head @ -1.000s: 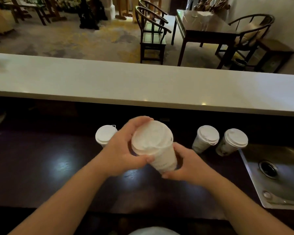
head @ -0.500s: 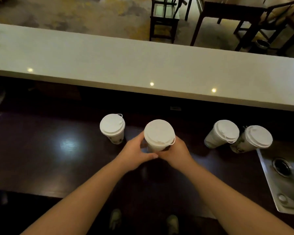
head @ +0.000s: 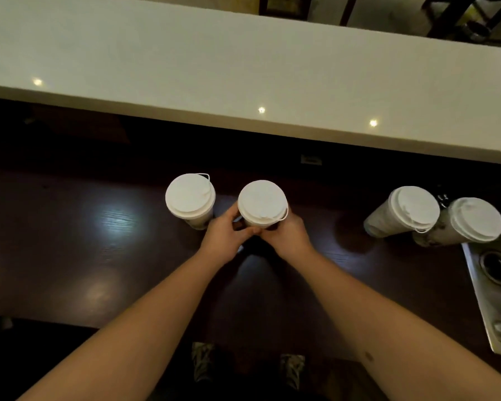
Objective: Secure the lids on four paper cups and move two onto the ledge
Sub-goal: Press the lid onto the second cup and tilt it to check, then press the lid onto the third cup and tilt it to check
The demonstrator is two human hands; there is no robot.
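Progress: I see all four cups lidded; none stands on the ledge (head: 243, 68), so both transfers remain.
Held cup: middle cup (head: 262, 203) upright on the dark tabletop (head: 99, 256), my left hand (head: 224, 237) and right hand (head: 287, 234) clamped round its body.
Other cups: left cup (head: 190, 196) just beside it; right pair (head: 414, 209), (head: 476, 219) touching, by the sink (head: 495, 299).
Edges: ledge lip overhangs behind the cups.
Open room: ledge bare; I judge a straight lift clear.

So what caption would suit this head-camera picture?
Both hands, left and right, hold a lidded paper cup on the dark counter.
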